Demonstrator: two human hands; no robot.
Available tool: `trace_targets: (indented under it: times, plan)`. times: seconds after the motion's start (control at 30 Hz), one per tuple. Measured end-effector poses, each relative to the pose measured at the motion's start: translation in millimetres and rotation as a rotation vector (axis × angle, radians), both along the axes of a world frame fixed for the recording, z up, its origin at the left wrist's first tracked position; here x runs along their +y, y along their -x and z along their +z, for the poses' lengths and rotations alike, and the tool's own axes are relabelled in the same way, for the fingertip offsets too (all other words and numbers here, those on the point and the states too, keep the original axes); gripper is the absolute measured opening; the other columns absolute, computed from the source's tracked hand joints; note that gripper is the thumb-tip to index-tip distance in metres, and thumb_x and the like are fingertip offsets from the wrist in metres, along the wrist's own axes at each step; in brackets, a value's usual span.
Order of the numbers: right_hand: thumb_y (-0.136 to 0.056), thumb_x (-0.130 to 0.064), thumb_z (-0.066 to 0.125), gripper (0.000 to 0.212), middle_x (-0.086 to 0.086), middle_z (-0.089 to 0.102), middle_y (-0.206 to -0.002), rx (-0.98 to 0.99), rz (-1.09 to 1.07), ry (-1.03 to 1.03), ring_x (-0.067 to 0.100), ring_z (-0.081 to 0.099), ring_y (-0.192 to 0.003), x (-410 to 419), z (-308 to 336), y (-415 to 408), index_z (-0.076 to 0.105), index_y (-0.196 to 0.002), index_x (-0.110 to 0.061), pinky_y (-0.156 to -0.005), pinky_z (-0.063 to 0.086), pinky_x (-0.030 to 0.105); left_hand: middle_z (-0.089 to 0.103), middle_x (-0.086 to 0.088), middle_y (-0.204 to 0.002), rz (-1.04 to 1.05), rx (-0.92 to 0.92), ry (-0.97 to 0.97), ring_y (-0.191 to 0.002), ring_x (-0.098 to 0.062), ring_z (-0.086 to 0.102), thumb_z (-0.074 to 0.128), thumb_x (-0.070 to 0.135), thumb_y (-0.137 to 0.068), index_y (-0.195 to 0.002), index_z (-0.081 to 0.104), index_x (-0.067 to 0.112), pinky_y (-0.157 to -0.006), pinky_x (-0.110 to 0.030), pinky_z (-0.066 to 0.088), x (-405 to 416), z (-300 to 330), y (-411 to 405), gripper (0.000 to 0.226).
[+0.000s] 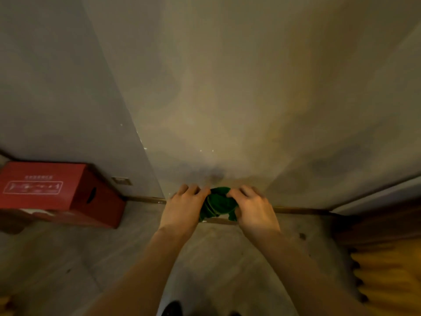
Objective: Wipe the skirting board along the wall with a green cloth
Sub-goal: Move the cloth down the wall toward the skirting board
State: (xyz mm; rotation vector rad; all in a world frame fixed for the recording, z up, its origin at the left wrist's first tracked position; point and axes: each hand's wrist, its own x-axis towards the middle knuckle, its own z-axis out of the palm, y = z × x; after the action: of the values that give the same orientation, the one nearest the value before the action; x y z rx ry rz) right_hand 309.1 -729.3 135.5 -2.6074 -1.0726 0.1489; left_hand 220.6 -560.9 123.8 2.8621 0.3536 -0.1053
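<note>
A bunched-up green cloth point(217, 205) is held between both of my hands, in front of the foot of the wall. My left hand point(183, 207) grips its left side and my right hand point(254, 209) grips its right side. A thin brown skirting board point(298, 210) runs along the bottom of the pale wall, passing behind my hands and continuing left point(143, 198) toward a corner. The part of the board directly behind the cloth is hidden. I cannot tell whether the cloth touches the board.
A red cardboard box point(57, 192) sits on the floor at the left, against the side wall. A dark wooden door or frame point(376, 215) stands at the right, with a yellow fringed mat point(387, 277) below it. Grey floor point(216, 247) lies beneath my arms.
</note>
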Motion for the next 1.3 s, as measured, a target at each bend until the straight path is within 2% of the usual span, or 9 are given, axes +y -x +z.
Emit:
trace_targets:
  times: [0.2,0.33,0.53,0.73,0.83,0.93,1.03,1.3]
  plan:
    - [-0.067,-0.008,0.077,0.043,0.005,0.058,-0.101,0.081,0.006,0.020,0.029,0.055,-0.090,-6,-86,7,0.060,-0.106,-0.017,-0.060,0.052,0.042,0.053,-0.001,-0.124,0.007,0.070,0.033,-0.115,-0.027,0.047,0.061,0.016,-0.094,-0.132,0.045,0.026,-0.076,-0.039,0.046,-6,-77,1,0.042]
    - [-0.072,-0.011,0.074,0.041,0.002,0.055,-0.102,0.136,-0.021,0.026,0.025,0.053,-0.091,-6,-154,7,0.056,-0.108,-0.022,-0.064,0.053,0.041,0.052,-0.001,-0.129,-0.010,0.104,0.049,-0.118,-0.026,0.045,0.058,0.016,-0.096,-0.136,0.043,0.027,-0.083,-0.039,0.047,-6,-139,3,0.044]
    - [-0.075,-0.007,0.072,0.044,0.006,0.057,-0.112,0.159,-0.001,0.055,0.027,0.054,-0.099,-9,-247,7,0.060,-0.116,-0.017,-0.075,0.054,0.043,0.054,-0.001,-0.131,-0.016,0.123,0.091,-0.120,-0.028,0.046,0.061,0.012,-0.093,-0.140,0.044,0.028,-0.087,-0.042,0.049,-4,-241,7,0.053]
    - [-0.078,-0.007,0.070,0.045,0.007,0.058,-0.118,0.179,-0.015,0.068,0.028,0.054,-0.106,-12,-345,10,0.060,-0.121,-0.018,-0.082,0.052,0.043,0.055,-0.002,-0.132,-0.048,0.096,0.111,-0.121,-0.027,0.046,0.061,0.014,-0.095,-0.140,0.045,0.028,-0.092,-0.042,0.049,-6,-345,9,0.050]
    - [-0.078,-0.010,0.072,0.045,0.006,0.060,-0.112,0.172,-0.030,0.081,0.027,0.055,-0.100,-15,-396,13,0.060,-0.120,-0.019,-0.078,0.052,0.041,0.055,-0.003,-0.128,-0.062,0.096,0.106,-0.116,-0.028,0.047,0.059,0.014,-0.094,-0.137,0.046,0.026,-0.088,-0.041,0.049,-8,-396,8,0.046]
    - [-0.079,-0.010,0.071,0.044,0.005,0.059,-0.110,0.172,-0.035,0.067,0.024,0.056,-0.096,-18,-448,16,0.059,-0.120,-0.021,-0.074,0.053,0.037,0.053,-0.002,-0.133,-0.080,0.108,0.093,-0.119,-0.026,0.046,0.060,0.016,-0.096,-0.140,0.043,0.027,-0.094,-0.040,0.048,-9,-448,8,0.049]
    - [-0.080,-0.012,0.071,0.047,0.003,0.058,-0.113,0.153,-0.033,0.072,0.021,0.054,-0.099,-21,-496,16,0.056,-0.123,-0.024,-0.077,0.053,0.036,0.052,0.000,-0.134,-0.089,0.113,0.098,-0.120,-0.024,0.044,0.062,0.016,-0.095,-0.141,0.041,0.030,-0.098,-0.040,0.045,-11,-496,8,0.053]
    - [-0.081,-0.009,0.069,0.041,0.004,0.056,-0.113,0.155,-0.016,0.016,0.024,0.056,-0.096,-18,-606,8,0.058,-0.119,-0.021,-0.074,0.055,0.039,0.052,-0.001,-0.132,-0.158,0.093,0.013,-0.119,-0.026,0.045,0.064,0.010,-0.092,-0.141,0.040,0.030,-0.094,-0.039,0.046,-4,-606,-3,0.058]
